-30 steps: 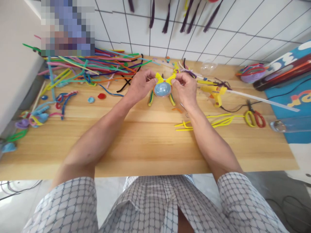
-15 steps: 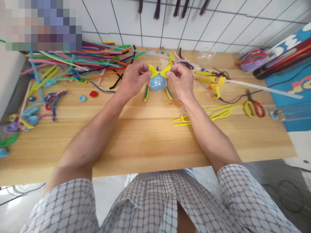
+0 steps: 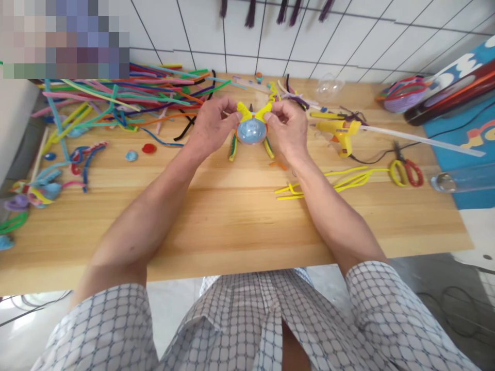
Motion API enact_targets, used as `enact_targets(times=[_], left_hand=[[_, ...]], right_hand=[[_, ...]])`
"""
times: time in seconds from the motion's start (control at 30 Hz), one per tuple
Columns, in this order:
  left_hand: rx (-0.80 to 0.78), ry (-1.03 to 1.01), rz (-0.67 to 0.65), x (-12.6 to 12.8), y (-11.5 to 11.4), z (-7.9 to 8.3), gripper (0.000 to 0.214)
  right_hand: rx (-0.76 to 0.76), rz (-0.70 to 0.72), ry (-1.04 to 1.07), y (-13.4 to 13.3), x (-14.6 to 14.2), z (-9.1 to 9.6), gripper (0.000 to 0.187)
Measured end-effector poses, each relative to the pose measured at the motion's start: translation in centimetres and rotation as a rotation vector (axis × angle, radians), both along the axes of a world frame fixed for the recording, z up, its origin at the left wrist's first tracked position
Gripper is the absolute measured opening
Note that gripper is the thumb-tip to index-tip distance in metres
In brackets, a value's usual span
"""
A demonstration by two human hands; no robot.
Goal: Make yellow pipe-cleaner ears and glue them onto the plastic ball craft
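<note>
Fingertips (image 3: 234,119) of the left hand (image 3: 211,126) and right hand (image 3: 291,128) each pinch a yellow piece (image 3: 244,112) on the blue-domed figure (image 3: 252,132), which is between them over the wooden table (image 3: 232,216). A yellow glue gun (image 3: 343,135) and scissors (image 3: 404,164) lie rightward; piled pipe cleaners (image 3: 154,91), leftward.

- Yellow glue gun (image 3: 341,130), translucent stick (image 3: 425,140) jutting from rear; dark cord (image 3: 365,163) trailing right.
- Scissors (image 3: 405,164), one handle yellow, one red; blades toward tiled wall (image 3: 305,41).
- Dark purple tassels (image 3: 250,16) hanging against wall.
- Clear tube (image 3: 469,178) lying on blue sheet (image 3: 472,201).
- Dark red cylinder (image 3: 450,100), beside purple-and-red bundle (image 3: 402,98).
- Red disc (image 3: 149,148) near pale blue one (image 3: 131,155).
</note>
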State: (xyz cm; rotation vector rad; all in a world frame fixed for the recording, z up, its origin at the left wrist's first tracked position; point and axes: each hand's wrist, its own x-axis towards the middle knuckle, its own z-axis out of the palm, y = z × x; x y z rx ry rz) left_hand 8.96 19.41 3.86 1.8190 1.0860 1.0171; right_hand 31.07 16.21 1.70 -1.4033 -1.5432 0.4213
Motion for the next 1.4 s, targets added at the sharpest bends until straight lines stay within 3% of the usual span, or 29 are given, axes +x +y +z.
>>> enact_targets(times=[0.47,0.9,1.4], left_hand=[[0.099,-0.014,0.03,0.5,-0.5,0.5,0.011],[0.063,-0.022,0.05,0.7,-0.4,0.4,0.006],[0.072,-0.044,0.019,0.4,-0.2,0.1,0.006]], right_hand=[[0.017,0.013,-0.006,0.1,-0.1,-0.5,0.04],[-0.016,0.043,0.009,-0.4,-0.3,0.2,0.038],[0.007,0.05,-0.006,0.3,0.5,-0.8,0.038]])
